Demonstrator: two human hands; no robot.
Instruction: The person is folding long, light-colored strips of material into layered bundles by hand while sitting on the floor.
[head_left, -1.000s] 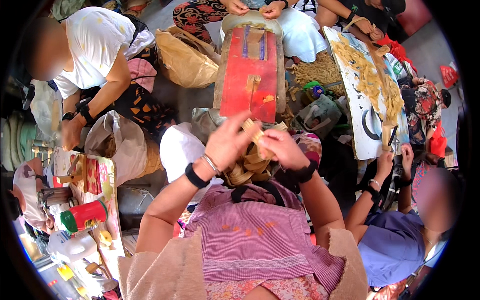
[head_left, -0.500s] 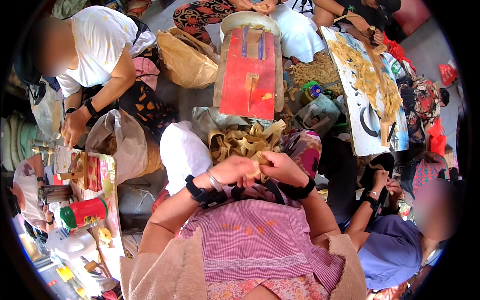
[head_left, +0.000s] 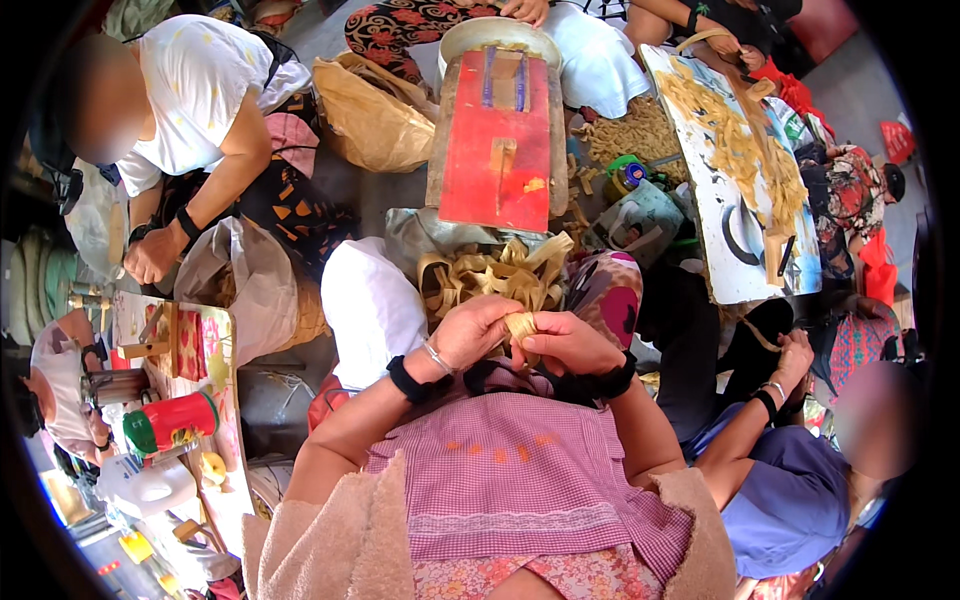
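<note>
Both my hands meet over my lap around a small roll of flat tan strip (head_left: 521, 325). My left hand (head_left: 474, 328) grips the roll's left side, fingers closed. Against its right side, my right hand (head_left: 570, 342) pinches with thumb and fingers. A heap of loose tan strips (head_left: 490, 278) lies just beyond my hands, between my knees. What the strip is made of I cannot tell. A checked purple apron (head_left: 500, 470) covers my front.
Ahead stands a red board (head_left: 495, 150) with a wooden peg, leaning by a white basin (head_left: 500, 35). A strip-covered white board (head_left: 720, 170) is at right. At left are a low table (head_left: 235, 440), a red canister (head_left: 172, 424) and a white bag (head_left: 235, 290). Co-workers sit around me.
My left hand has gone from a blurred motion over the strip to a steady grip on its left side. The small roll now shows between both hands.
</note>
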